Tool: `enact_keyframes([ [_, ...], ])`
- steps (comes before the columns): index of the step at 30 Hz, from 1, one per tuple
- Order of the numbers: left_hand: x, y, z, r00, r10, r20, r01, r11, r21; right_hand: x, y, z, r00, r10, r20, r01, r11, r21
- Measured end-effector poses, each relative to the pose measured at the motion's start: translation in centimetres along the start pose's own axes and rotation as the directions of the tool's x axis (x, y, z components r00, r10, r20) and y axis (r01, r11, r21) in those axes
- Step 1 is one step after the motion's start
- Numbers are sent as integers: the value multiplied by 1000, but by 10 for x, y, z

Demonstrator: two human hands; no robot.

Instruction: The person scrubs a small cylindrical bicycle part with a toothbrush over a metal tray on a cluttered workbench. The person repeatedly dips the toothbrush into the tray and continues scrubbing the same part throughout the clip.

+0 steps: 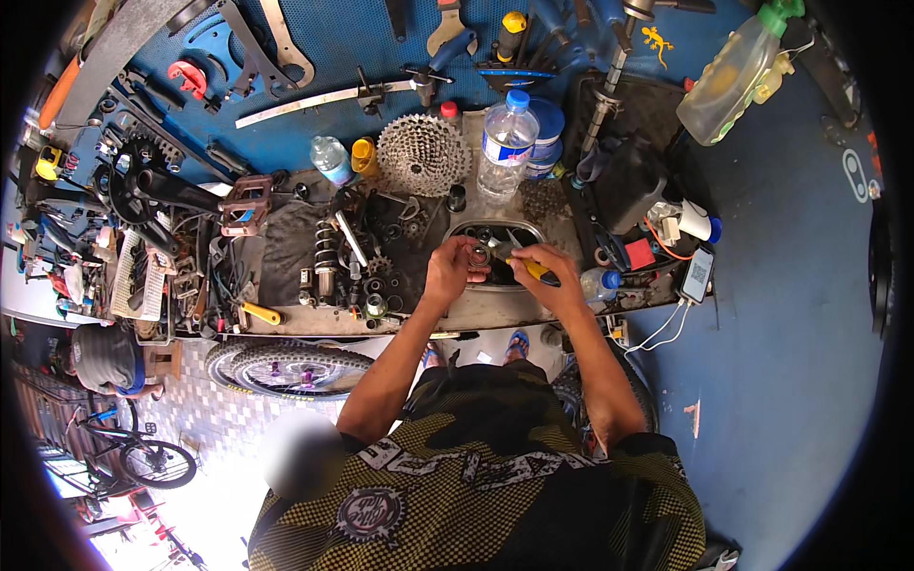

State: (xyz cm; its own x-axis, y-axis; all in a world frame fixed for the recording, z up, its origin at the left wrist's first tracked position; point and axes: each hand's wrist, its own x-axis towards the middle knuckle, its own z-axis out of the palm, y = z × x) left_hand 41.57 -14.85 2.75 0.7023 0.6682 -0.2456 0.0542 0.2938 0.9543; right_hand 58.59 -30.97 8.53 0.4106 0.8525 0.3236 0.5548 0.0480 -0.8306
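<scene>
Over a metal basin point(539, 231) set in the workbench, my two hands are close together. My left hand point(447, 276) pinches a small round metal ring point(480, 255), which looks like a bearing. In my right hand point(557, 281) is a tool with a yellow and black handle point(539, 273), its tip pointing toward the ring. That tip is too small to make out, and I cannot tell whether it touches the ring. Dark small parts lie in the basin beneath my hands.
Behind the basin stand a large water bottle point(505, 152) and a bike cassette point(422, 155). Left lie a shock absorber point(326, 259), a pedal point(247, 205) and loose parts. A capped bottle point(599, 284) and a phone point(698, 275) are right. Bike wheels point(300, 369) lie below the bench.
</scene>
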Motion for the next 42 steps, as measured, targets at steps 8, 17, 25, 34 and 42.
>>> enact_keyframes([
  [8,2,-9,2,998,-14,-61,10,998,-65,-11,10,11,913,404,62,-408,893,192],
  [17,-4,4,12,994,-102,-41,105,992,74,-13,-6,11,983,180,42,-183,977,107],
  [25,-2,-2,9,997,-47,-58,53,993,109,-13,-9,3,997,76,9,-76,995,58],
  [34,-2,-1,-4,994,-108,-5,108,992,58,-9,-12,-1,999,-12,51,11,1000,17],
  [42,-5,-3,-7,996,-52,69,53,998,-16,-21,14,4,986,138,91,-99,933,-346],
])
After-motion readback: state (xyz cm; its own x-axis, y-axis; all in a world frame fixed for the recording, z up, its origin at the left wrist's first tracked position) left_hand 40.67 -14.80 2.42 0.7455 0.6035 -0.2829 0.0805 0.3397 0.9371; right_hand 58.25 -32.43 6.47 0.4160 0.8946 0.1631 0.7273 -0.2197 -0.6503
